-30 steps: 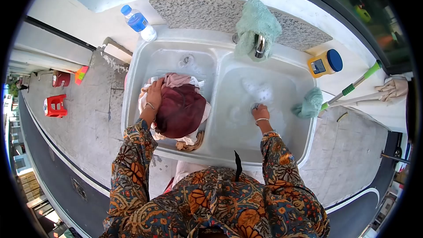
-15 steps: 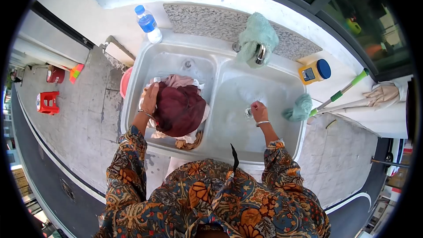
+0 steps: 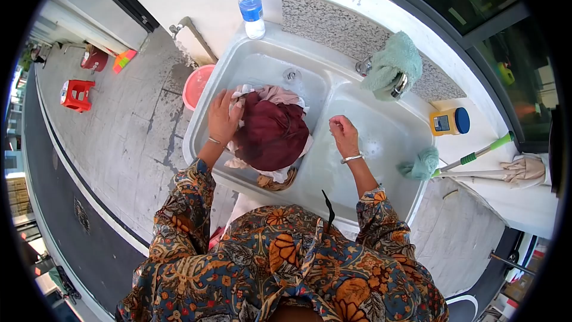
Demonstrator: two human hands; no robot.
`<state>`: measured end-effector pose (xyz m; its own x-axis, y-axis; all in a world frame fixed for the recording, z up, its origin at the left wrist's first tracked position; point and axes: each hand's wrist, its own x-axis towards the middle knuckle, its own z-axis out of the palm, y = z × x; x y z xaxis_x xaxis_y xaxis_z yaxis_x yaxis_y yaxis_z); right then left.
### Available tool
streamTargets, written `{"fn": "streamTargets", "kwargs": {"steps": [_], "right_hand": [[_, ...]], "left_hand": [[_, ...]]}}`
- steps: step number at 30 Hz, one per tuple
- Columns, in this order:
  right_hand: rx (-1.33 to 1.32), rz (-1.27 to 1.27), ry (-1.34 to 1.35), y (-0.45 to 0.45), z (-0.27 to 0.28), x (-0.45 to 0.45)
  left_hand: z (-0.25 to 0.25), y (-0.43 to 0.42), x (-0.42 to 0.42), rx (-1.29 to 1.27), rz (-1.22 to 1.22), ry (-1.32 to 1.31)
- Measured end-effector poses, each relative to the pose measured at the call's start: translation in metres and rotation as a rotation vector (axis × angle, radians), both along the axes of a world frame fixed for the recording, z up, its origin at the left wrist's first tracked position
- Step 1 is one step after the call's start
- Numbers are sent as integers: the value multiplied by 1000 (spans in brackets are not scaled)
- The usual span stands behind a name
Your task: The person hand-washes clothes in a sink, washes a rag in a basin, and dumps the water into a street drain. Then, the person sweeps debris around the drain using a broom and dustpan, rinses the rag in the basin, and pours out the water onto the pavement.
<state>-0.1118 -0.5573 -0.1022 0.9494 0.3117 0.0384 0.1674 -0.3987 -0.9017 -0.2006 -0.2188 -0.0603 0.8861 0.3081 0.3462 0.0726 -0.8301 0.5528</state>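
My left hand (image 3: 224, 117) lies on the left edge of a heap of wet laundry, its fingers stretched over pale cloth (image 3: 243, 90). On top of the heap is a bunched dark maroon garment (image 3: 274, 134); a brown piece (image 3: 277, 182) sticks out at the front. The laundry sits in the left basin (image 3: 262, 65) of a double sink. Over the right basin (image 3: 381, 155), near the divider, hovers my right hand (image 3: 344, 137). Its fingers are loosely bent and apart from the laundry, with nothing visible in them.
A water bottle (image 3: 251, 12) stands on the sink's back left corner. A green cloth (image 3: 393, 65) drapes the faucet (image 3: 399, 85). At right are a yellow jar with a blue lid (image 3: 450, 121) and a green-handled brush (image 3: 471, 158). A pink basin (image 3: 195, 86) and red stool (image 3: 77, 95) are at left.
My right hand has lifted from near the right basin's drain and moved left toward the divider, its fingers loosening. My left hand stays at the heap's left edge. The view has shifted.
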Motion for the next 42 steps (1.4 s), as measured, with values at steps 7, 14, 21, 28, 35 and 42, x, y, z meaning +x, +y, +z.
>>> {"fn": "streamTargets", "kwargs": {"steps": [7, 14, 21, 28, 35, 42], "right_hand": [[-202, 294, -221, 152, 5, 16], [-153, 6, -408, 155, 33, -83], [-370, -81, -370, 184, -35, 13], [-233, -52, -307, 183, -40, 29], [-189, -78, -338, 180, -46, 25], [-162, -66, -179, 173, -42, 25]], "left_hand": [[-43, -6, 30, -446, 167, 421], [-3, -56, -27, 38, -17, 99], [-36, -43, 55, 63, 28, 215], [-16, -33, 68, -2, 6, 308], [-9, -23, 36, -78, -44, 296], [-15, 6, 6, -162, -289, 323]]}}
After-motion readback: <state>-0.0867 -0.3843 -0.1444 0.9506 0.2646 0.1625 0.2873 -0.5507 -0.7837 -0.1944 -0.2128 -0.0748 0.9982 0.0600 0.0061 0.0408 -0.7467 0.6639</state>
